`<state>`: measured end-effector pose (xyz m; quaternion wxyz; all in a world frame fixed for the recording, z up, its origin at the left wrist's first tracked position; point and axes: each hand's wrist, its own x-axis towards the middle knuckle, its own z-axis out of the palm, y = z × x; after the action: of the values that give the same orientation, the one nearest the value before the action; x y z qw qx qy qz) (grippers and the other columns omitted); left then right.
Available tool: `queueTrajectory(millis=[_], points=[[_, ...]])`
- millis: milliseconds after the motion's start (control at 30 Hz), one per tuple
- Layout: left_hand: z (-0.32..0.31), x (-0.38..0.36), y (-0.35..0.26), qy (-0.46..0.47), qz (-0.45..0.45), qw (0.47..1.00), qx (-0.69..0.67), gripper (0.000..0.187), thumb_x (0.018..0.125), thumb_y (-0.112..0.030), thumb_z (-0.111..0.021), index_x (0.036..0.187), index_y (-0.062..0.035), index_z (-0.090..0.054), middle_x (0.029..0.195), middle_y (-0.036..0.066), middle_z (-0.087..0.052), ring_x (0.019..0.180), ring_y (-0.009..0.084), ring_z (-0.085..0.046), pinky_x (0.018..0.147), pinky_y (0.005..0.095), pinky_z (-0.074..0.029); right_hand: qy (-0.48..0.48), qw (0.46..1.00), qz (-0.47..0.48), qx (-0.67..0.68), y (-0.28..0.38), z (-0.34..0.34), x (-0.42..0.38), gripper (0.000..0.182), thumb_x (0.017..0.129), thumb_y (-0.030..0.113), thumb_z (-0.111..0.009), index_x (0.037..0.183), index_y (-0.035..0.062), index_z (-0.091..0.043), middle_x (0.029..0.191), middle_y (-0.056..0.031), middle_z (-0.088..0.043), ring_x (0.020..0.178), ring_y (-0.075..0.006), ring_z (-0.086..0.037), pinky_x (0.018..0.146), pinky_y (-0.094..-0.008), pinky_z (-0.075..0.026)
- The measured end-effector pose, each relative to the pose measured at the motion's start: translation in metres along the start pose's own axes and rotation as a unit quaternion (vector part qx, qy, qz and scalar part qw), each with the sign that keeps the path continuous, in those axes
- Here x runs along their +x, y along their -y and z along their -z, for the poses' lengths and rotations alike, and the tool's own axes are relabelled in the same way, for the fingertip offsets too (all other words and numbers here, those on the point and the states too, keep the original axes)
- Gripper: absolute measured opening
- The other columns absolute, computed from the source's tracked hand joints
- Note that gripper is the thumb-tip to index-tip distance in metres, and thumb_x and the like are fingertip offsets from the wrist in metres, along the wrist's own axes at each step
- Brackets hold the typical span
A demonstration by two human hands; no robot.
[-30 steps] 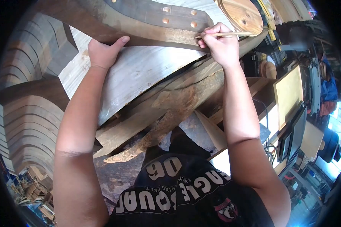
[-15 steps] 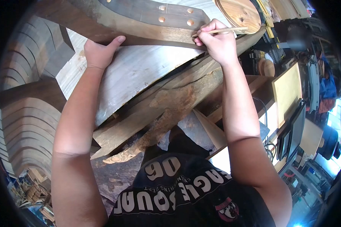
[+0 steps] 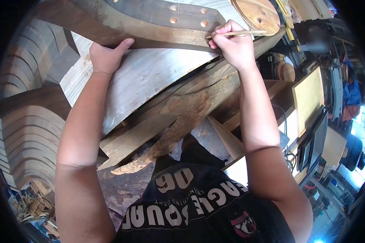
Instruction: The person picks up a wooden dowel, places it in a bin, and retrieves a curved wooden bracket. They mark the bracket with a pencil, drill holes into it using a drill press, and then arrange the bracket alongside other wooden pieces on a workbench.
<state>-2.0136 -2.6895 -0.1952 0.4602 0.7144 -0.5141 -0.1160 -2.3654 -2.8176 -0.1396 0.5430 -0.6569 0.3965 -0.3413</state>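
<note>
A curved brown wooden piece [image 3: 150, 37] with several round holes near its right end lies across the top of the view. My left hand [image 3: 106, 57] grips its near edge, thumb along the side face and the other fingers hidden behind or under the wood. Near the piece's right end, my right hand [image 3: 236, 47] holds a thin pencil-like wooden stick [image 3: 247, 33] in a pinch. The stick's left tip reaches the side face of the wood; whether it touches is hard to make out. A pale streaked board [image 3: 150, 75] lies beneath.
A rough-edged wooden slab [image 3: 186, 104] runs diagonally below the board. Stacked curved wooden parts [image 3: 26, 133] stand at left. An oval wooden board [image 3: 260, 16] lies at top right. Further right are a yellowish panel [image 3: 308, 99] and a dark flat panel [image 3: 313, 139].
Almost nothing differs. The stick in my right hand has shifted very slightly to the right, and the left hand stays in place on the curved wood.
</note>
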Motion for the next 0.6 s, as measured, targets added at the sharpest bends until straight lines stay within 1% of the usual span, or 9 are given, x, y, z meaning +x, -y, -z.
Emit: queueTrajectory(millis=[100, 267, 467, 567, 600], points=[[0.0018, -0.0008, -0.0033, 0.004, 0.009, 1.000, 0.013, 0.063, 0.074, -0.047, -0.095, 0.108, 0.0019, -0.077, 0.105, 0.015, -0.081, 0.100, 0.0286, -0.077, 0.090, 0.0388, -0.059, 0.018, 1.000, 0.002, -0.014, 0.0019, 0.0026, 0.0011, 0.010, 0.096, -0.004, -0.069, 0.095, 0.0006, -0.060, 0.093, -0.0104, -0.072, 0.077, -0.0151, -0.073, 0.069, -0.0279, -0.060], [-0.0009, -0.0008, 0.0000, -0.011, -0.003, 1.000, -0.019, 0.062, 0.074, -0.046, -0.096, 0.108, 0.0015, -0.076, 0.104, 0.015, -0.081, 0.098, 0.0281, -0.077, 0.090, 0.0385, -0.059, 0.014, 1.000, 0.008, -0.003, 0.0002, 0.0023, 0.0019, 0.010, 0.096, -0.004, -0.069, 0.094, 0.0007, -0.060, 0.092, -0.0102, -0.072, 0.076, -0.0148, -0.072, 0.068, -0.0274, -0.059], [0.0017, -0.0010, -0.0031, 0.003, 0.016, 1.000, 0.015, 0.062, 0.073, -0.043, -0.097, 0.110, 0.0012, -0.075, 0.106, 0.014, -0.081, 0.099, 0.0278, -0.077, 0.090, 0.0386, -0.059, 0.004, 1.000, 0.006, -0.001, 0.0008, -0.0001, -0.0003, 0.011, 0.096, -0.004, -0.068, 0.093, 0.0004, -0.059, 0.091, -0.0098, -0.072, 0.076, -0.0149, -0.072, 0.068, -0.0279, -0.059], [-0.0004, -0.0022, -0.0059, -0.025, 0.009, 1.000, 0.013, 0.061, 0.073, -0.043, -0.097, 0.109, 0.0009, -0.076, 0.105, 0.014, -0.081, 0.099, 0.0279, -0.077, 0.090, 0.0383, -0.059, 0.002, 1.000, 0.016, -0.003, 0.0004, -0.0007, 0.0008, 0.011, 0.096, -0.004, -0.068, 0.093, 0.0004, -0.059, 0.091, -0.0104, -0.072, 0.076, -0.0155, -0.072, 0.067, -0.0283, -0.059], [-0.0011, -0.0022, -0.0061, -0.017, 0.013, 1.000, 0.010, 0.061, 0.073, -0.043, -0.097, 0.110, 0.0008, -0.076, 0.105, 0.015, -0.081, 0.099, 0.0279, -0.077, 0.090, 0.0383, -0.059, 0.001, 1.000, 0.022, -0.003, -0.0003, -0.0006, 0.0015, 0.011, 0.096, -0.004, -0.068, 0.092, 0.0005, -0.059, 0.092, -0.0107, -0.072, 0.075, -0.0158, -0.072, 0.067, -0.0284, -0.059]])
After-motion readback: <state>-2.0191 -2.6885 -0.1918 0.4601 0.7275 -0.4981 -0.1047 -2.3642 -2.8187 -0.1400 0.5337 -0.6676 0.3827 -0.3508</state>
